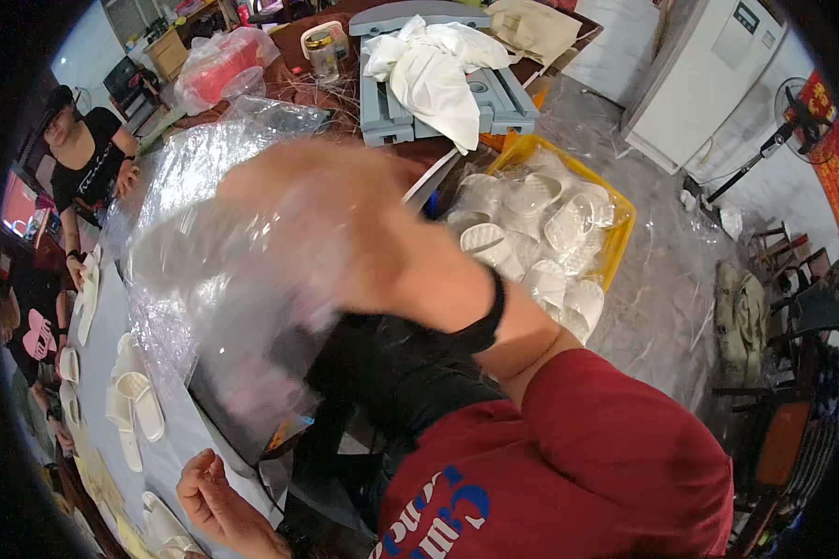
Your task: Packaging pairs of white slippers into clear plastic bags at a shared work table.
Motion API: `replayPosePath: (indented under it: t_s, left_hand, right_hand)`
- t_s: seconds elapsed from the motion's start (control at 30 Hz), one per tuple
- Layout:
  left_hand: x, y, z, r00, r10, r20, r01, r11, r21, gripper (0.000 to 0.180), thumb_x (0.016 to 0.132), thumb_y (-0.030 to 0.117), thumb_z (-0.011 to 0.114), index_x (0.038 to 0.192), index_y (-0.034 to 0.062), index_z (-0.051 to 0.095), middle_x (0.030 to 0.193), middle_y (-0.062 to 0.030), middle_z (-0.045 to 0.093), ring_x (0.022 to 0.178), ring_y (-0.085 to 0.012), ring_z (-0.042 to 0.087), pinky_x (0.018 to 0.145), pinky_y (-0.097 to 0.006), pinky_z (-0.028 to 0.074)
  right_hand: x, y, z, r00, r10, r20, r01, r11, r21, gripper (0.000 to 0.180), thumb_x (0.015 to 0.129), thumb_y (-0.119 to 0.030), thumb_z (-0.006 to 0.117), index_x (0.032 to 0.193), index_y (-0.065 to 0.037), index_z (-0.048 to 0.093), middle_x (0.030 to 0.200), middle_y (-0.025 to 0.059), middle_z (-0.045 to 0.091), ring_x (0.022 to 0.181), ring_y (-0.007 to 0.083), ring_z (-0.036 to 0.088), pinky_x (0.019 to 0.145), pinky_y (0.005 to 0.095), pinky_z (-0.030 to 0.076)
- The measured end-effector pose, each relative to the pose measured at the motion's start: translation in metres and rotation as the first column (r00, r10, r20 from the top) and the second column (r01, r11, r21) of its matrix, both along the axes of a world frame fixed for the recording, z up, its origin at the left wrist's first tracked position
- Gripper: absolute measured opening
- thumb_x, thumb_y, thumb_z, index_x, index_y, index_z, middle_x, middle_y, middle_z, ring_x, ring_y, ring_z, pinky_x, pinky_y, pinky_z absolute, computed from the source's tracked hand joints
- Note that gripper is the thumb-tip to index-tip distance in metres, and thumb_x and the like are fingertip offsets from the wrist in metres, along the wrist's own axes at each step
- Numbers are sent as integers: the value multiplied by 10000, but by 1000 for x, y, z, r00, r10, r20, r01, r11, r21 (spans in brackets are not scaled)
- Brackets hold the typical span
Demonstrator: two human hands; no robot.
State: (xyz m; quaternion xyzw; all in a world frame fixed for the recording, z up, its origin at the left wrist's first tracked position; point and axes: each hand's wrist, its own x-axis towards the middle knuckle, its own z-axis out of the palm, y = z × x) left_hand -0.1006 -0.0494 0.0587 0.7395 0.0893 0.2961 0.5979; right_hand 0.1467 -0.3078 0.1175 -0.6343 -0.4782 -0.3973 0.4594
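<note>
Lifting a clear plastic bag (224, 307) above the near edge of the table (172, 438), the right hand (345, 224) reaches across from the right. Its red sleeve and black wristband (487, 321) are sharp, but the hand itself is smeared by motion. It seems to be closed on the upper part of the bag, though the blur hides how the fingers lie. The bag hangs crumpled and see-through in the middle left of the scene, between the hand and the table top, and I cannot tell whether anything is inside it.

The left hand (216, 503) rests low at the near left, by the table edge. Its fingers are loosely curled and it holds nothing. It is well apart from the bag.

White slippers (132, 401) lie in pairs on the table just left of the bag. More of them are heaped in a yellow crate (622, 224) on the floor to the right.

By my judgement, the step in hand is getting the bag up and opened out with one hand only. A next move would call for a steady second grip on the bag's mouth, since thin film like this folds shut on itself. A slipper would also need to be within reach.

A co-worker (89, 158) in black sits at the far left.
</note>
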Motion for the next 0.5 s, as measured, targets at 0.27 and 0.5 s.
replayPosePath:
  t_s: [0.27,0.5]
  left_hand:
    - [29,-14,1,1000,-2,3,2,999,42,217,1010,208,503,1067,11,576,1066,-112,604,1029,-206,569,968,-363,435]
    - [51,-20,-1,990,-135,41,135,991,11,122,994,101,490,1027,5,559,1067,-126,608,986,-197,577,925,-351,455]
  right_hand:
    - [-72,-228,24,891,-425,-160,454,833,316,405,734,-114,699,1122,-19,632,1154,148,641,1064,262,623,874,360,524]
    - [-42,-245,-105,594,-801,-71,799,598,-60,487,795,-51,641,1273,-20,551,1323,164,555,1218,356,525,1069,441,386]
